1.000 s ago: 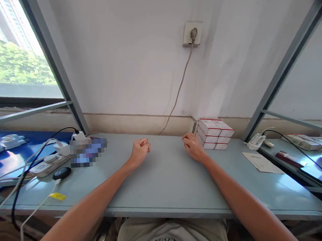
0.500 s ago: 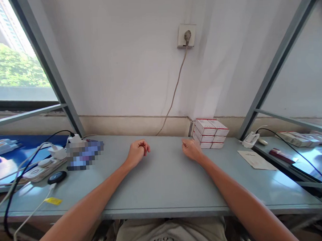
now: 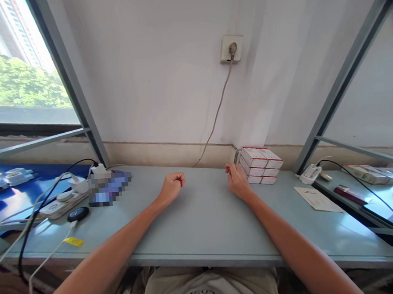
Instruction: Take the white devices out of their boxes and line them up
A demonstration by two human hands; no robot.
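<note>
My left hand [image 3: 172, 186] rests in a fist on the grey table [image 3: 204, 226], its thumb side turned inward. Nothing shows in its fingers. To the right, my right hand [image 3: 237, 182] is also on the table, its fingers loosely curled and nothing visible in them. Just beyond it stands a stack of small white boxes with red edges [image 3: 260, 164]. The hand partly covers the stack's left side, and I cannot tell whether they touch.
At left lie a power strip [image 3: 58, 206] with plugs and cables, a black round device [image 3: 78, 214] on a white cable, and a blurred-out phone-like item [image 3: 109, 190]. At right are a paper sheet [image 3: 318, 199] and a white adapter [image 3: 309, 174]. Metal frame posts rise on both sides.
My right hand has loosened from a tight fist, its fingers lifting a little. My left hand stays closed and has turned slightly. The whole view has shifted slightly.
</note>
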